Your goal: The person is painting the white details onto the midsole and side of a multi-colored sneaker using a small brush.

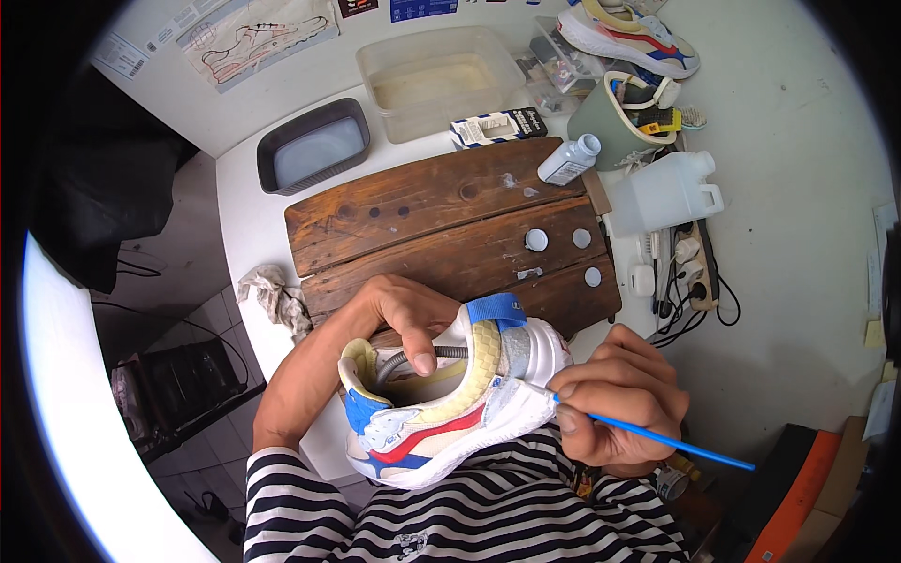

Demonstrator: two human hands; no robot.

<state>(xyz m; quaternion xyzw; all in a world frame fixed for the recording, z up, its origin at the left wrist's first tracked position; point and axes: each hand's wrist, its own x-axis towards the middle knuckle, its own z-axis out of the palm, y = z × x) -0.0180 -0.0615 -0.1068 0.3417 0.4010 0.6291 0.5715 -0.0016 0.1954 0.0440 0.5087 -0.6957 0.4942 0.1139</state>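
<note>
The shoe [455, 413] is held just below the left hand [410, 314], thumb inside its opening, its red stripe [434, 433] uncovered and its white side panel [522, 413] seemingly part-coated, beside the right hand [624, 403], where a blue-handled brush [666, 438] is pinched.

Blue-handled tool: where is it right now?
Head view, right of centre and low: the blue-handled tool is in the right hand, its tip at the white side of the shoe, its other end pointing lower right.
</note>
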